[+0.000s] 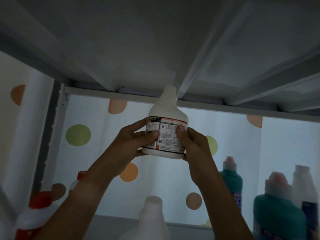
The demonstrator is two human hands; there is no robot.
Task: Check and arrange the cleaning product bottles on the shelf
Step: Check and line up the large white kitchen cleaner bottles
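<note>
the view looks up from inside a shelving unit: the grey underside of the upper shelf [138, 49], crossed by pale metal ribs, fills the top of the frame, and a strip of the lower shelf [112, 220] shows at the bottom. behind the unit hangs a backlit white curtain [173, 170] printed with dots in green, orange and peach (the light coming through it leaves everything in front rather dim). raised between the two shelves, in the middle of the view, is one white bottle [167, 129] with a white cap, upright and slightly tilted, its cap close under the upper shelf's back rail. the left hand [133, 141] grips its left side and the right hand [192, 144] its right side, the fingers curled round the body and both thumbs pressed on the label. that label is white with red and black bands, blocks of small print and a barcode at the lower left; none of the writing can be read. lower down stand other bottles: two with red caps at the left [34, 210], one plain white bottle [152, 220] at bottom centre, two teal bottles [232, 181] with pale caps at the right, and one white and dark blue bottle [304, 191] at the far right. their labels are too blurred to read.
</note>
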